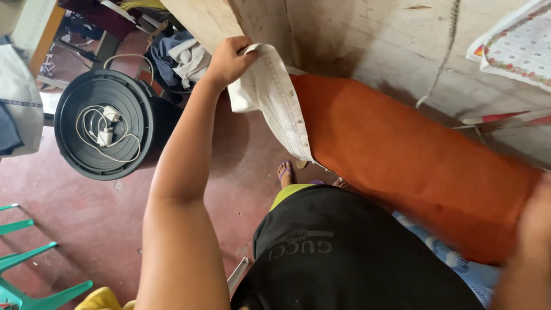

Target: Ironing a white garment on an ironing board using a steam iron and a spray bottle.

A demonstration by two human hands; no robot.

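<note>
The left hand [228,59] is clenched on the top edge of a white cloth [274,97] that covers the end of an orange roll of fabric [413,161] leaning against the wooden wall [367,40], while the right hand [531,229], blurred at the roll's lower end, touches it, grip unclear.

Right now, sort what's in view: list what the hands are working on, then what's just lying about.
In hand:
left hand, gripping the white cloth
orange cushion
right hand, blurred, at the cushion's end

Lying about:
black bin with white cable
green chair
clothes pile
</note>
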